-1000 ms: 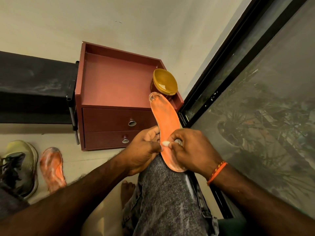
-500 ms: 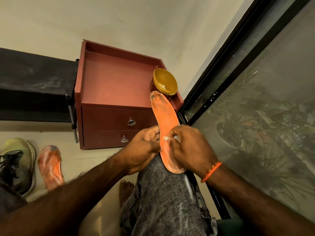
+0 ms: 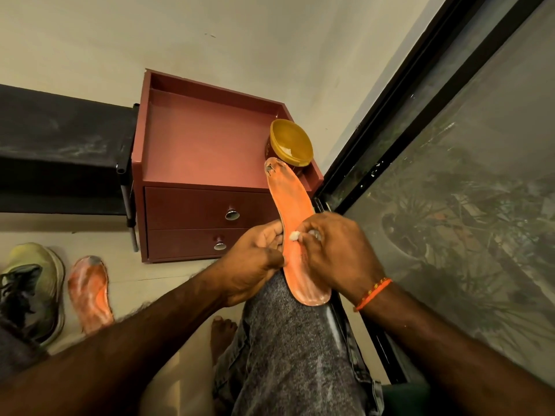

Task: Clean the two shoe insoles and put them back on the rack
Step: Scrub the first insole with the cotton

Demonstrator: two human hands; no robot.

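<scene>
An orange insole (image 3: pixel 289 199) with a worn, torn toe rests heel-down on my knee, toe pointing away. My left hand (image 3: pixel 252 261) grips its left edge at the middle. My right hand (image 3: pixel 338 253) pinches a small white wad (image 3: pixel 294 235) and presses it onto the insole's middle. A second orange insole (image 3: pixel 90 291), smeared grey and white, lies on the floor at the left beside a shoe. The black rack (image 3: pixel 60 151) stands at the left against the wall.
A red-brown two-drawer cabinet (image 3: pixel 210 181) stands ahead, with a yellow tub (image 3: pixel 291 144) on its right corner. A grey-green shoe (image 3: pixel 33 289) sits at the far left. A black-framed glass door (image 3: pixel 450 175) runs along the right. My bare foot (image 3: pixel 222 331) rests on the floor.
My right hand with the white wad has slid slightly up the insole. The left hand keeps its hold on the edge.
</scene>
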